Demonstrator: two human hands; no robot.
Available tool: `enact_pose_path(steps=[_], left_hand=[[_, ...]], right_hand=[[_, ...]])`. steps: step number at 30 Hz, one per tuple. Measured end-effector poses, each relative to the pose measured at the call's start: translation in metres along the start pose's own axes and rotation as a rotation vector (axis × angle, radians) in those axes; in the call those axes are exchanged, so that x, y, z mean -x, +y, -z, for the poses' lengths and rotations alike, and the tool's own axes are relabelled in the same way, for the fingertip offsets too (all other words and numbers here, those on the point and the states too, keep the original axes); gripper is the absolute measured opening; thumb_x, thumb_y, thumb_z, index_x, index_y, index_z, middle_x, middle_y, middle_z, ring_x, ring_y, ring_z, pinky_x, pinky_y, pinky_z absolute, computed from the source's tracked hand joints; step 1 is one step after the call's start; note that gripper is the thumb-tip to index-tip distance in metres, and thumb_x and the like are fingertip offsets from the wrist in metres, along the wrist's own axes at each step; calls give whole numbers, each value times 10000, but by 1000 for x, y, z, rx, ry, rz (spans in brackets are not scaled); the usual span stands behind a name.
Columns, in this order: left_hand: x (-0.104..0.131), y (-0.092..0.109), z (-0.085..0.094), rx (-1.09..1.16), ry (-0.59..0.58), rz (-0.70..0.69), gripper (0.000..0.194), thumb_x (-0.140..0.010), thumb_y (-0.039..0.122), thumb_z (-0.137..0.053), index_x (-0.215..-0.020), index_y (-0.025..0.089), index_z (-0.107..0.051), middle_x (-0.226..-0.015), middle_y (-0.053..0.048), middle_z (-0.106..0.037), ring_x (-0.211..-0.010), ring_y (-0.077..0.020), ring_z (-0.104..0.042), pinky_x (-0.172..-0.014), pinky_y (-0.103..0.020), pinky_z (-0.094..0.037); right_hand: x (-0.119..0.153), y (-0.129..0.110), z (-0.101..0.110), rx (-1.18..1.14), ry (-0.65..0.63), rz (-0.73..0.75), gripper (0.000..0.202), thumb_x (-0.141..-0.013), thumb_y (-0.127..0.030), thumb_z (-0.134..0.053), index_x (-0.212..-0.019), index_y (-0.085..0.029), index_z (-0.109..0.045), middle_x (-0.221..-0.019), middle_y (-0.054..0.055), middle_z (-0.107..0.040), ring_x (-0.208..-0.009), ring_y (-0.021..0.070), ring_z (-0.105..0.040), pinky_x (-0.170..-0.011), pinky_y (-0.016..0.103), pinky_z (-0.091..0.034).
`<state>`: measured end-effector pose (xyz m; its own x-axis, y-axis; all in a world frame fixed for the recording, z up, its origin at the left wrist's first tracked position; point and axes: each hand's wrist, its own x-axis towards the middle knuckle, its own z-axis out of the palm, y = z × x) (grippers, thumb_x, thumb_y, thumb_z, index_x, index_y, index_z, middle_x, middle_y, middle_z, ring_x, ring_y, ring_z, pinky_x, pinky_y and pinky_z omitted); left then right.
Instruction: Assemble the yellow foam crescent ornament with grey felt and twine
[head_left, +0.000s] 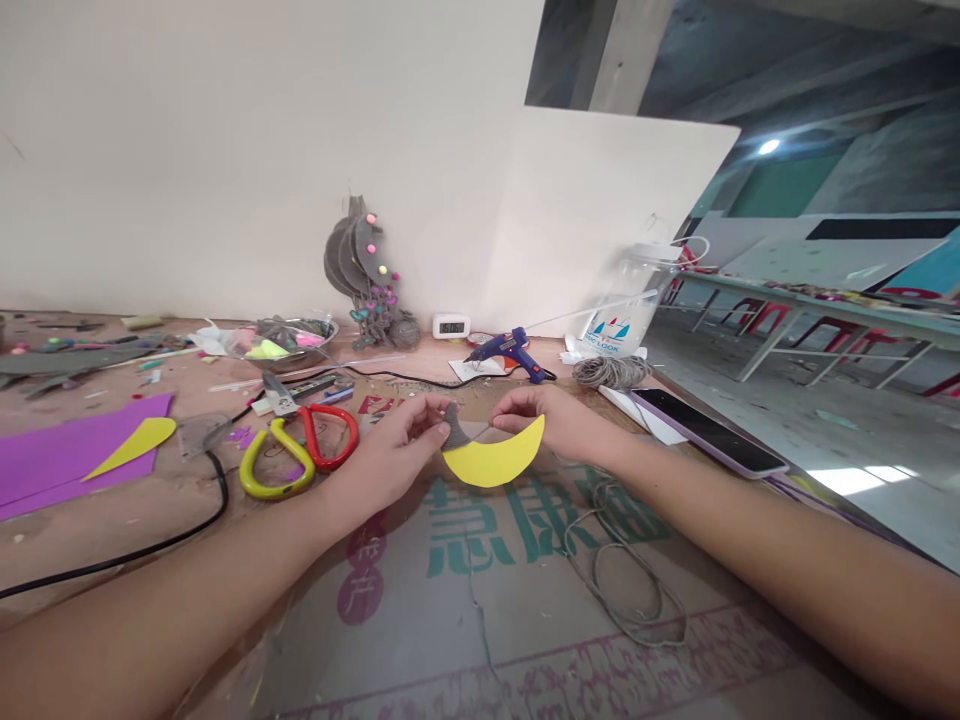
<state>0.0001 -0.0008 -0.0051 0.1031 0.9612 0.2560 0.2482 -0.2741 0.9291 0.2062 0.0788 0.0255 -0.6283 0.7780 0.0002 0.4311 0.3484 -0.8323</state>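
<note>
Here, yellow crescent (496,463) between fingers (435,437).

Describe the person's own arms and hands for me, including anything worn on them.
The left hand and right hand are bare: no gloves, and no rings can be made out. The left forearm and right forearm taper toward the wrists, with no sleeves, watch or bracelet in view, and no plain markings.

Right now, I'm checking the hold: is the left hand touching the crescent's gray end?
Touching. The head view shows the left hand with its thumb tip against the gray end.
</note>
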Motion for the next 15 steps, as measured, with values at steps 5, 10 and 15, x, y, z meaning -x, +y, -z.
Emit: enact_pose_path(steps=[5,10,15], left_hand=[[-5,1,1,70,124,60,308,-775,364,-560,-1019,178,-533,-913,-28,-603,-843,-166,-569,-747,-288,-433],[-7,10,4,214,194,140,306,-717,374,-624,-916,173,-506,-747,12,-610,-761,-159,-619,-732,-292,-447],[-5,16,3,243,181,152,290,-688,356,-650,-853,168,-503,-709,9,-622,-730,-159,-626,-714,-296,-457]], right_hand=[[-6,1,12,-206,399,99,271,-761,-301,-560,-1006,-202,-504,-1028,42,-554,-522,51,-496,-465,211,-454],[-1,-6,3,-372,371,103,284,-787,-429,-546,-916,-192,-454,-744,-16,-521,-465,60,-459,-392,191,-411],[7,-10,-14,-243,145,32,361,-764,-517,-549,-741,-161,-491,-611,-23,-511,-463,61,-434,-419,188,-407]])
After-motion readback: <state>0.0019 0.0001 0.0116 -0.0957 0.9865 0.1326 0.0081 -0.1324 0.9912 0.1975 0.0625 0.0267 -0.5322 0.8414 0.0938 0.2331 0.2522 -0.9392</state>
